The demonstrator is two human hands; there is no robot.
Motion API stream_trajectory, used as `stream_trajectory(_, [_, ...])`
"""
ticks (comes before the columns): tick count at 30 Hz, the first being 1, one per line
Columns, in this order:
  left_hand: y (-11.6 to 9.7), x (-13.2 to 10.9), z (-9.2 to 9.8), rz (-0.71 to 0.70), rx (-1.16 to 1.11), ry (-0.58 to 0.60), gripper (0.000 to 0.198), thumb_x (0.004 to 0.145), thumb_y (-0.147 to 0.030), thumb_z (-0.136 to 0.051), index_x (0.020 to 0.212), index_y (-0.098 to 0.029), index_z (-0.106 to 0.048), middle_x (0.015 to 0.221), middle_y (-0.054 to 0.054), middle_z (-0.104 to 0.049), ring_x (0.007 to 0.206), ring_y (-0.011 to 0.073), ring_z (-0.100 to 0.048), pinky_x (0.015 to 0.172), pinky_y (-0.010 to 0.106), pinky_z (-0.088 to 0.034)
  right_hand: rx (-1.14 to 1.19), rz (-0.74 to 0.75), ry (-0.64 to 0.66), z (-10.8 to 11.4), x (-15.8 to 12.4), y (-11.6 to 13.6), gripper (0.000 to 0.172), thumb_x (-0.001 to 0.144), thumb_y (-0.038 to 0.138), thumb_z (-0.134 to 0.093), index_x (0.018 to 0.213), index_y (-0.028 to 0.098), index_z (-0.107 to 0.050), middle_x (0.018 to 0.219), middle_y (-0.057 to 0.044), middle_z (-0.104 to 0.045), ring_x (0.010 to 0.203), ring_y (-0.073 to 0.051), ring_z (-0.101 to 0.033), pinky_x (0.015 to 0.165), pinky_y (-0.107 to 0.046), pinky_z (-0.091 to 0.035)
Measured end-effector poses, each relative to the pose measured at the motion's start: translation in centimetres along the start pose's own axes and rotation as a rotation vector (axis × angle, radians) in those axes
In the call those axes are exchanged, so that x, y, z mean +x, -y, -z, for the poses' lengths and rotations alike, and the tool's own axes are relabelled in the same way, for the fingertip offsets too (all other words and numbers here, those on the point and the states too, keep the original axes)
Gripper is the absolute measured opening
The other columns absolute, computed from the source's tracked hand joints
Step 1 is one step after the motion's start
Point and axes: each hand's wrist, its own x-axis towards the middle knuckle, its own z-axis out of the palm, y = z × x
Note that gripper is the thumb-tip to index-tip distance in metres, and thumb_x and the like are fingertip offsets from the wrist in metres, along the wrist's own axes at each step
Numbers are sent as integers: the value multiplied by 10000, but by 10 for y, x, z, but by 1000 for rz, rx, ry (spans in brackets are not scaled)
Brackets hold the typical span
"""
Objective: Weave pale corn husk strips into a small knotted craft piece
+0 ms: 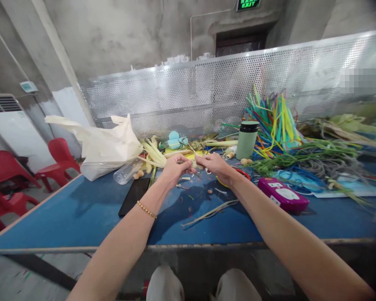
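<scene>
Above the middle of the table, my left hand (176, 168) and my right hand (215, 165) come close together, fingers pinched. A thin pale strip (191, 149), like dried husk or straw, rises from the fingertips of my right hand. Some small pale thing sits between the two hands; the fingers partly cover it, and what my left fingers grip is too small to make out. Below lie dry straw-like strands (209, 214) and small scraps. Pale stalks (155, 153) are just left of my left hand.
At left stand a cream plastic bag (109, 144), a clear bottle (127, 172) and a black phone (134, 195). At right are a green tumbler (247, 142), colourful strips (277, 121), green and grey cords (316, 156) and a purple packet (282, 195). A perforated metal panel (163, 94) backs the table.
</scene>
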Motion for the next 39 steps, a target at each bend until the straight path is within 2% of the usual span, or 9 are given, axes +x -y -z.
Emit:
stream_trajectory(2, [0, 2, 1, 13, -25, -27, 259, 741, -154, -776, 748, -137, -518, 586, 13, -639, 562, 118, -642, 620, 241, -516, -37, 17, -57, -1, 0, 1, 493, 818, 560, -579, 554, 146, -622, 533, -18, -554, 527, -123, -480, 489, -250, -335])
stream_trajectory(5, [0, 6, 5, 30, -101, -126, 244, 745, -137, -772, 725, -131, -529, 598, 16, -641, 572, 101, -637, 612, 211, -508, -17, -38, -131, -1, 1, 3, 245, 764, 347, -635, 663, 134, -701, 667, -51, -664, 582, -143, -558, 509, -245, -386])
stream_trajectory(7, [0, 9, 7, 38, -164, -184, 228, 756, -113, -755, 717, -129, -531, 617, 12, -642, 601, 98, -648, 637, 205, -520, 99, -168, -71, 0, -2, 7, 143, 703, 245, -659, 765, 133, -724, 769, -71, -711, 572, -135, -576, 480, -231, -389])
stream_trajectory(11, [-2, 10, 6, 53, -226, -199, 184, 798, -101, -711, 729, -126, -543, 665, 24, -669, 609, 87, -645, 690, 216, -544, 291, -355, 169, -1, -9, 16, 218, 657, 248, -728, 839, 128, -732, 861, -114, -739, 566, -131, -596, 431, -209, -372])
stream_trajectory(13, [-2, 8, 4, 49, -234, -192, 176, 801, -95, -708, 728, -123, -550, 671, 30, -674, 617, 89, -651, 703, 218, -551, 274, -303, 198, -3, -10, 16, 209, 687, 309, -728, 788, 126, -733, 825, -107, -738, 550, -127, -587, 428, -212, -375])
stream_trajectory(18, [-1, 7, 3, 52, -255, -157, 163, 764, -45, -725, 725, -103, -577, 659, 46, -678, 608, 97, -659, 691, 212, -557, -88, 31, 73, -10, -6, 8, 319, 804, 361, -596, 583, 140, -661, 468, 1, -561, 442, -109, -517, 439, -216, -343])
stream_trajectory(21, [-1, 8, 3, 47, -265, -168, 161, 742, -39, -742, 722, -95, -593, 648, 47, -674, 588, 98, -652, 673, 214, -555, -182, 136, 125, -12, -4, 6, 371, 855, 367, -520, 574, 150, -628, 492, 0, -589, 440, -110, -541, 464, -216, -373])
stream_trajectory(30, [-6, 9, 4, 26, -294, -320, 144, 826, 8, -616, 719, -89, -607, 615, 49, -665, 580, 93, -647, 628, 187, -527, -210, 119, 115, -15, -8, 7, 343, 892, 306, -442, 624, 167, -606, 557, -17, -669, 390, -97, -547, 446, -199, -409])
stream_trajectory(39, [-6, 9, 4, 25, -312, -373, 158, 821, 7, -626, 696, -89, -611, 608, 53, -655, 559, 87, -622, 633, 194, -520, -171, 92, 120, -19, -9, 10, 312, 862, 264, -469, 584, 174, -579, 539, -14, -668, 372, -97, -537, 431, -205, -412])
